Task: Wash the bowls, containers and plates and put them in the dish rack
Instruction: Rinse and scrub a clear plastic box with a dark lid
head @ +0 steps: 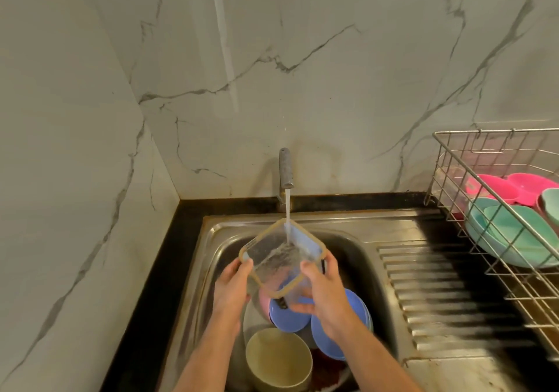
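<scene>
Both hands, left point(231, 285) and right point(325, 296), grip tight round clear container point(279, 258) under running tap point(286, 169)

clear tan-rimmed container point(273, 258), blue bowls point(338, 335), pink and teal dishes point(511, 234), grey-veined marble wall point(272, 74).

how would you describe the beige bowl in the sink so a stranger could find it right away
Start at the steel sink under the running tap. Below the two hands rinsing the clear container, near the bottom edge of the view, the beige bowl sits upright with its opening facing up. It is the only cream-coloured dish there; the dishes beside it are blue.
</scene>
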